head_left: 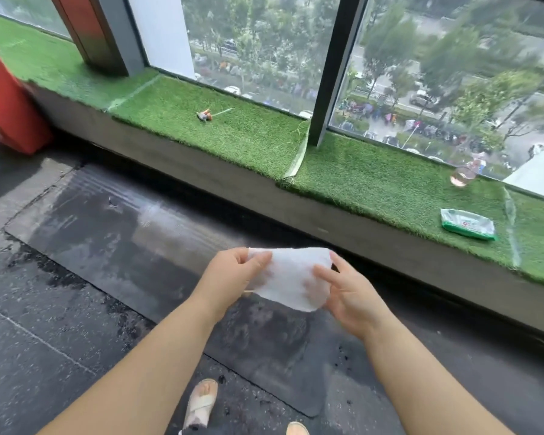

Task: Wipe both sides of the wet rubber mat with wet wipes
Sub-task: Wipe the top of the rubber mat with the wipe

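One big wet rubber mat (113, 227) lies flat on the floor. One wipes pack (467, 223) sits on the grass ledge (233, 136) past the mat's far edge. One wet wipe (296, 277) is spread above the mat. Two hands are raised over the mat: left hand (230, 277) pinches the wipe's left edge, right hand (349, 296) grips its right side.

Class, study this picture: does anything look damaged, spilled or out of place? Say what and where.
The artificial turf curls up and frays at the seam below the window post. The rubber mat is wet, with dark specks scattered on the floor beside it. A small orange object lies loose on the turf.
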The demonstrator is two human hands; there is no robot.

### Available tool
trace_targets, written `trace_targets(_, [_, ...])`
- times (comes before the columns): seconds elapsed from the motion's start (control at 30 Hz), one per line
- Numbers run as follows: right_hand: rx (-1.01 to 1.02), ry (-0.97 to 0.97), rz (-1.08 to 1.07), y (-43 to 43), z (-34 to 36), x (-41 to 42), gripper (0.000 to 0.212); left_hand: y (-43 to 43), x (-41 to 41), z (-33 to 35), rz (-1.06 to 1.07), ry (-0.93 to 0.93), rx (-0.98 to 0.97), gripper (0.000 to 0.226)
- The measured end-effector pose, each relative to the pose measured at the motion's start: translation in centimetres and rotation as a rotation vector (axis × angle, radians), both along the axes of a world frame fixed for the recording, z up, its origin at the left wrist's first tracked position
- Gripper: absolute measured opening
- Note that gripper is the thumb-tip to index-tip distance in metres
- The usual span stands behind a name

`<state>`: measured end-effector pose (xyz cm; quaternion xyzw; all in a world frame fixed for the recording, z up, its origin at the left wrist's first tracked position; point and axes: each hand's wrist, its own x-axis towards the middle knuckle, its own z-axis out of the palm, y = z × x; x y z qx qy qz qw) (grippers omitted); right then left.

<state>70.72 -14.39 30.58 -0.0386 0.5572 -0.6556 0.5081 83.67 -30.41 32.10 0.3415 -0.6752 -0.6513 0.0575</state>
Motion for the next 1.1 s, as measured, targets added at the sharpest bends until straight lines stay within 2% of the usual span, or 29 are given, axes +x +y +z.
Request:
trace_targets(0.07, [0.219,0.205,-0.122,-1.5,-0.3,0.4,0.079,-2.0,0.3,-0.8,-0.032,-0.036,-0.033,0.025])
trace_targets(0.1, [0.276,0.283,-0.135,-2.4,-0.4,0.8,0.08,-3.1,0.4,-1.1,-0.025,-0.041,-0.053,0.023])
trace_targets(0.23, [0.421,0.529,0.056,-5.9,-0.1,2.3,0.046,-7.5,1.1,-1.8,0.023,-0.027,-0.273,0.023])
trace_targets(0.3, [0.466,0.623,0.154,-7.1,0.1,2.8,0.034,-9.4,1.2,-1.7,-0.032,0.018,-0.282,0.025])
trace_targets(0.37, [0.559,0.757,0.171,-7.7,0.4,3.2,0.013,-10.7,1.1,-1.6,-0.092,0.058,-0.26,0.03])
trace_targets(0.43, [0.587,0.784,0.089,-7.5,0.6,3.3,0.011,-11.4,0.9,-1.7,-0.113,0.099,-0.277,0.034])
trace_targets(0.5, [0.501,0.654,0.014,-7.2,1.0,3.3,0.015,-11.5,0.5,-1.6,-0.11,0.096,-0.284,0.033])
trace_targets(0.53, [0.429,0.555,-0.011,-7.0,1.3,3.3,0.014,-11.4,0.2,-1.6,-0.126,0.053,-0.24,0.034])
trace_targets(0.6, [0.303,0.413,-0.063,-6.7,1.4,3.2,0.009,-10.9,-0.7,-1.1,-0.27,-0.092,-0.014,0.047])
trace_targets(0.67, [0.294,0.456,-0.075,-6.6,1.7,3.3,0.007,-10.1,-1.4,-0.6,-0.529,-0.174,0.157,0.052])
trace_targets(0.73, [0.356,0.535,-0.07,-6.4,1.9,3.3,0.009,-9.3,-2.0,-0.5,-0.719,-0.219,0.173,0.035])
trace_targets(0.77, [0.381,0.54,-0.067,-6.0,2.0,3.2,0.01,-8.8,-2.2,-0.5,-0.744,-0.225,0.172,0.028])
trace_targets(0.87, [0.405,0.558,-0.101,-4.9,2.4,3.1,0.009,-7.0,-2.8,-1.2,-0.689,-0.208,0.142,0.017])
trace_targets(0.93, [0.39,0.698,-0.185,-4.1,2.7,3.6,0.003,-5.6,-3.1,-1.7,-0.585,-0.214,0.157,0.015])
trace_targets(0.97, [0.389,0.836,-0.184,-3.8,2.7,4.1,0.004,-4.9,-3.1,-1.8,-0.528,-0.216,0.209,0.013])
trace_targets(1.03, [0.416,1.086,-0.052,-3.1,2.0,5.5,0.005,-3.7,-3.2,-1.8,-0.446,-0.196,0.388,0.021])
trace_targets(1.1, [0.481,1.158,0.128,-2.3,0.8,6.9,0.014,-2.7,-3.2,-2.3,-0.375,-0.178,0.573,0.03])
